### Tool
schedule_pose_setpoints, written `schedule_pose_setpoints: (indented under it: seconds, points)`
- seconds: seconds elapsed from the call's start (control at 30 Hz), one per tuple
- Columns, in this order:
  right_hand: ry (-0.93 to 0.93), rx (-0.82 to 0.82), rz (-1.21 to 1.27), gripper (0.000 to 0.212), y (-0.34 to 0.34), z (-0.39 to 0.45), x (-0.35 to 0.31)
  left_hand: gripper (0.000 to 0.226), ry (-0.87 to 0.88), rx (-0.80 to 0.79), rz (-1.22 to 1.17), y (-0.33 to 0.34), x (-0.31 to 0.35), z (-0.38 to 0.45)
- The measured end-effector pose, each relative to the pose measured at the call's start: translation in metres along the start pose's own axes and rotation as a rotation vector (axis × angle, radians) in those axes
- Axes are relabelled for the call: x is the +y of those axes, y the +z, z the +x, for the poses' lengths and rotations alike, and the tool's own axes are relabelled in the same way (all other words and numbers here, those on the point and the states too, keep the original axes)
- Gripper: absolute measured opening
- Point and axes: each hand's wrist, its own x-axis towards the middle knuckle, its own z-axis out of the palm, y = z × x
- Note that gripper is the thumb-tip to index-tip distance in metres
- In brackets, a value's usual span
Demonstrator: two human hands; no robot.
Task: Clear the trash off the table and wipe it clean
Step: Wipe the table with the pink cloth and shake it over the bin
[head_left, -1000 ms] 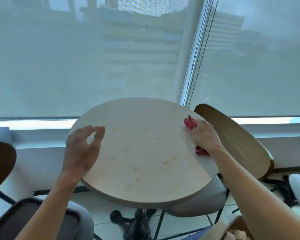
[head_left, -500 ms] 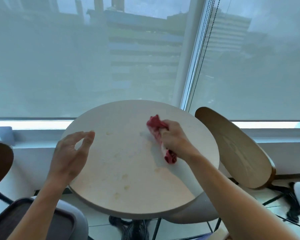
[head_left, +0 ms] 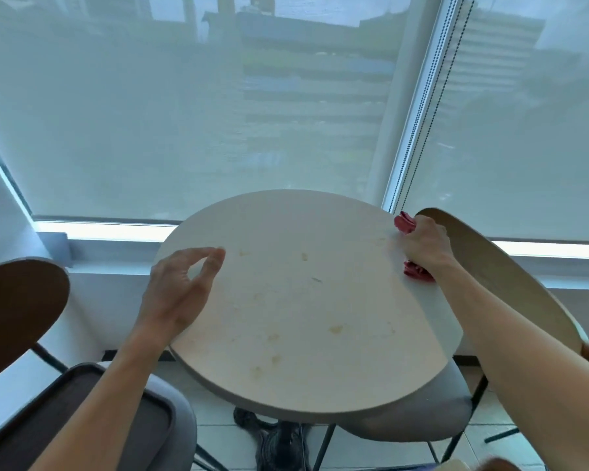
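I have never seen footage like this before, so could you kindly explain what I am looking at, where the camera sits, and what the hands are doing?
There is no machine here: a person wears a wide-angle camera on the head, looking forward and down at their own two bare hands. In front is a round pale table by a window with blinds. Yellowish stains dot its top. The right hand grips a red cloth at the table's far right edge. The left hand, fingers loosely curled, holds nothing at the left rim. Chairs stand on both sides, and a dark tray sits lower left.

Crumpled red cloth at stained table edge
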Motion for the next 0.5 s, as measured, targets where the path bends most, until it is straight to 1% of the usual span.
schedule_pose_setpoints:
  seconds: [0.17,0.23,0.33,0.5]
  points:
    - [-0.095,-0.071,0.03,0.017,0.014,-0.006,-0.024,0.041,-0.003,0.006,-0.003,-0.002,0.001,0.0]
    - [-0.169,-0.099,0.032,0.02,0.02,-0.011,-0.033,0.042,0.003,0.005,-0.006,-0.002,0.0,0.0]
    - [-0.287,-0.182,0.058,0.016,0.03,-0.03,-0.053,0.043,0.004,0.006,-0.003,-0.001,-0.001,0.001]
    - [-0.473,-0.351,0.128,0.031,0.053,-0.071,-0.091,0.047,0.005,0.0,0.011,-0.001,-0.004,0.002]
